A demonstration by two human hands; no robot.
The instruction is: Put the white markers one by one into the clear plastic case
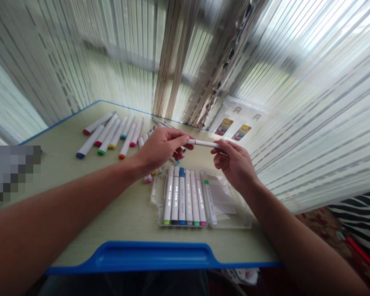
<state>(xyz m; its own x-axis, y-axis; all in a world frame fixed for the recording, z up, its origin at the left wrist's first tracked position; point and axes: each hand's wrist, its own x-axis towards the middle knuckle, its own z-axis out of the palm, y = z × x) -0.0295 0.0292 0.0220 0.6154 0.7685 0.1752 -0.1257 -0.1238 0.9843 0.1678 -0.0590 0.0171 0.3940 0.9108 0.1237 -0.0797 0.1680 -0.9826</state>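
Between my two hands a slim white marker [205, 144] is held level above the table. The fingers of my left hand [163, 146] pinch its left end, close to a thin dark ring on the barrel. My right hand [234, 160] grips the other end between thumb and fingers. Just below lies an opened clear plastic marker case [231, 222]. A row of white markers [189, 197] with coloured ends fills its left half, and a green-tipped marker [210, 201] lies in the right half by a pale paper slip.
Several thick markers [111, 131] are spread on the table's left side, and more lie partly behind my left hand. A clear box [225, 111] with yellow labels stands at the back right by the string curtain [126, 61]. A blue tray lip [154, 257] edges the table's front.
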